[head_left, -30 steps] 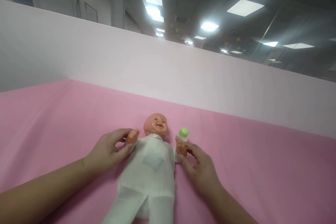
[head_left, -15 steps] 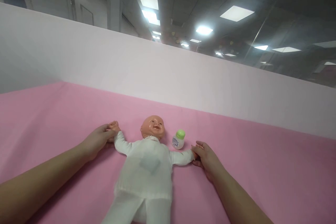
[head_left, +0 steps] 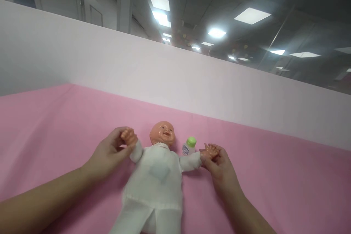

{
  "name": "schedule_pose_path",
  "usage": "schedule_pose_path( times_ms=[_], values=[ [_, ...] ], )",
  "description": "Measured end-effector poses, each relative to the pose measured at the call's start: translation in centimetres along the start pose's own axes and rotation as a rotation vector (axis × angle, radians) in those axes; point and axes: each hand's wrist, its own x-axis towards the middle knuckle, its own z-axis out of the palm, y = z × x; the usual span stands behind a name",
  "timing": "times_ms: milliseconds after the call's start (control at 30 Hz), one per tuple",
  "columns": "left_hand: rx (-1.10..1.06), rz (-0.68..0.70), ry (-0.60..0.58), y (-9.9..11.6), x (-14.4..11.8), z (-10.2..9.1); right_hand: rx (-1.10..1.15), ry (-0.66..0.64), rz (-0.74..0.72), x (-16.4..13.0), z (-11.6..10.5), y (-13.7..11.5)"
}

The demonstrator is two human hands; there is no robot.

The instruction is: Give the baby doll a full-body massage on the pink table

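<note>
A baby doll (head_left: pixel 156 175) with a white cloth body and a hard plastic head lies on its back on the pink sheet (head_left: pixel 65 124), arms out to the sides. My left hand (head_left: pixel 111 150) is closed around the wrist of the doll's arm on the left, and the doll's plastic hand sticks up above my fingers. On the other side, my right hand (head_left: pixel 222 168) grips the doll's other hand between thumb and fingers. Beside the doll's head stands a small clear bottle (head_left: pixel 188 147) with a green cap, partly behind the doll's arm. The doll's feet are out of view.
A low white partition (head_left: pixel 175 76) runs along the far edge of the pink surface, with a corner at the left. Beyond it are a door (head_left: pixel 100 9) and lit ceiling panels (head_left: pixel 252 15).
Both my hands have raised the doll's hands a little. My left hand has moved inward, bending that arm closer to the doll's body. The view has shifted slightly.
</note>
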Motion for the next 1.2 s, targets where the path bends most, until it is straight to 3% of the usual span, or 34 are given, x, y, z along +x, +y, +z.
schedule_pose_path(
  times_ms=[100,200,333,500,600,733,833,933,1033,1200],
  values=[
    [0.178,0.217,-0.257,1.6,-2.2,0.8,-0.227,-0.138,-0.195,-2.7,1.3,-0.9],
    [0.333,0.485,-0.47,2.5,-3.3,1.2,-0.524,-0.369,-0.503,-4.7,2.7,-1.3],
    [0.464,0.714,-0.531,2.7,-3.3,1.1,-0.583,-0.602,-0.811,-5.4,4.0,-0.8],
    [0.518,0.733,-0.587,2.4,-3.0,1.0,-0.622,-0.586,-0.982,-5.2,3.9,0.4],
    [0.573,0.727,-0.578,1.3,-3.0,1.0,-0.673,-0.595,-0.905,-5.0,3.4,0.6],
    [0.662,0.643,-0.471,-0.4,-2.6,0.9,-0.679,-0.461,-0.694,-4.2,3.1,0.8],
    [0.655,0.448,-0.423,-0.6,-1.9,0.9,-0.593,-0.344,-0.405,-3.1,2.8,0.8],
    [0.538,0.162,-0.399,-0.8,-0.9,0.8,-0.405,-0.209,-0.128,-1.5,2.0,0.9],
    [0.402,-0.082,-0.282,-2.0,0.4,0.3,-0.171,-0.06,0.002,0.4,0.7,1.4],
    [0.422,-0.273,-0.079,-4.1,2.3,-1.4,-0.003,0.071,0.158,2.6,-1.5,2.7]
  ],
)
